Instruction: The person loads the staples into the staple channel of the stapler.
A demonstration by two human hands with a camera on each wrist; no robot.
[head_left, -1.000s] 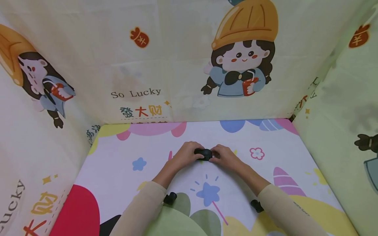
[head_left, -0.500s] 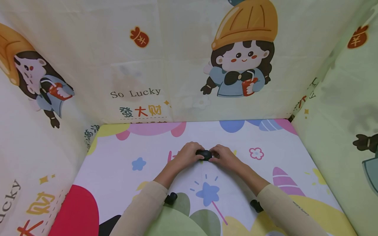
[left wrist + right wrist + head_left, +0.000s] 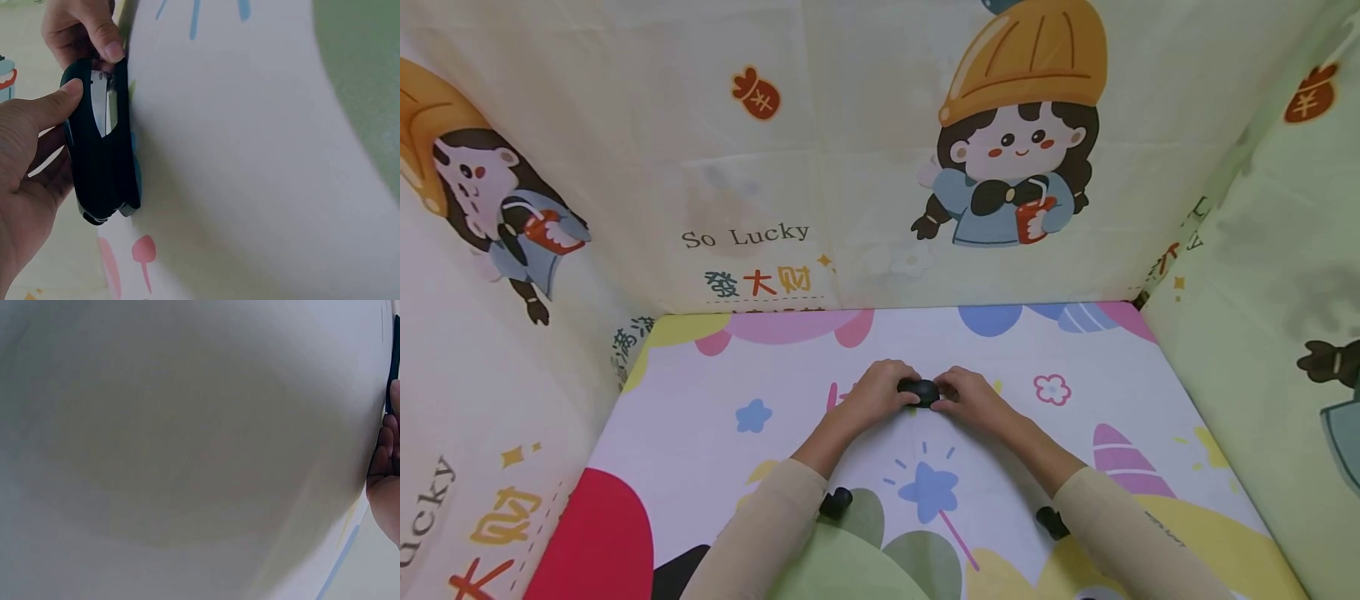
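Observation:
A black stapler (image 3: 928, 392) lies on the patterned tabletop between the two hands. My left hand (image 3: 876, 393) grips its left part, thumb along the near side and fingers over the far side. In the left wrist view the stapler (image 3: 103, 165) shows a metal strip in an opening of its black body. At its other end, my right hand (image 3: 974, 400) pinches the tip, its thumb (image 3: 112, 50) against the end. What the other right fingers touch is mostly hidden. The right wrist view catches only part of the right hand (image 3: 389, 478) and a dark sliver of stapler.
The tabletop (image 3: 820, 375) carries printed flowers, stars and coloured shapes. Cloth walls (image 3: 865, 167) with cartoon prints stand at the back and both sides. Small black devices sit at the left wrist (image 3: 837, 503) and the right wrist (image 3: 1052, 522).
Between one second and half a second ago the left hand and the stapler shifted very slightly right. Both hands keep their hold, and little else differs.

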